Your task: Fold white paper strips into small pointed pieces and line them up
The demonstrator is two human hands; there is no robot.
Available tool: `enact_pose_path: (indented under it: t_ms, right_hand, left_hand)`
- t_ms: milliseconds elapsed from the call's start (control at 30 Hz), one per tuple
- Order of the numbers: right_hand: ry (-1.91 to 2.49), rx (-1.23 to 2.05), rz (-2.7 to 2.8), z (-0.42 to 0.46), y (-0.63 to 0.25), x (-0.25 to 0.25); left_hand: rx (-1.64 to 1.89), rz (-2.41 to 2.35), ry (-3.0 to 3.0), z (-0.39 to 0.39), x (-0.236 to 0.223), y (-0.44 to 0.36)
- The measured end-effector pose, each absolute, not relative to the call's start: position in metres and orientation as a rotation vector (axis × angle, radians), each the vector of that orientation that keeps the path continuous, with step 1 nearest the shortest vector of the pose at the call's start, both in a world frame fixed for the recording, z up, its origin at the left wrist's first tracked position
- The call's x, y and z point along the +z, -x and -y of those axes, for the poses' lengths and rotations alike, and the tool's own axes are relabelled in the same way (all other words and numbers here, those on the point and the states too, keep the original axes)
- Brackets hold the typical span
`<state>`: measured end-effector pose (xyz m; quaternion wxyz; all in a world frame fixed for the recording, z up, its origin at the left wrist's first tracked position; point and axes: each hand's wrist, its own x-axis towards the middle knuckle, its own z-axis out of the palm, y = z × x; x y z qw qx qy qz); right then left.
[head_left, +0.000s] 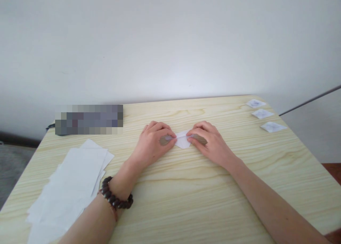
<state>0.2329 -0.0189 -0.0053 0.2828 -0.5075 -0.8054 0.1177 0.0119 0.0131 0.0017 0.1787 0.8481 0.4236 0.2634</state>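
Between my two hands is a small piece of folded white paper [182, 141], with a crease running across it and a pointed lower edge. My left hand [156, 139] pinches its left side between thumb and fingers. On the opposite side, my right hand [207, 141] grips the paper the same way. The fingertips cover both ends of the paper. A dark beaded bracelet [114, 198] circles my left wrist.
Loose white sheets [71, 180] lie in an uneven pile at the left of the wood-grain table [170, 208]. Three folded white paper shapes [262, 113] sit in a row near the right edge. A blurred-out dark object [89, 119] is at the back left, before a white wall [170, 41].
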Motion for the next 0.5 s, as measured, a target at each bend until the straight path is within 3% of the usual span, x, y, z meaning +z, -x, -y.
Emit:
enact_pose_path:
  t_ms: [500]
  right_hand:
    - [1.264, 0.407, 2.028, 0.0186, -0.2335, -0.0042]
  left_hand:
    - [0.973, -1.022, -2.55, -0.0104, 0.0024, -0.0141]
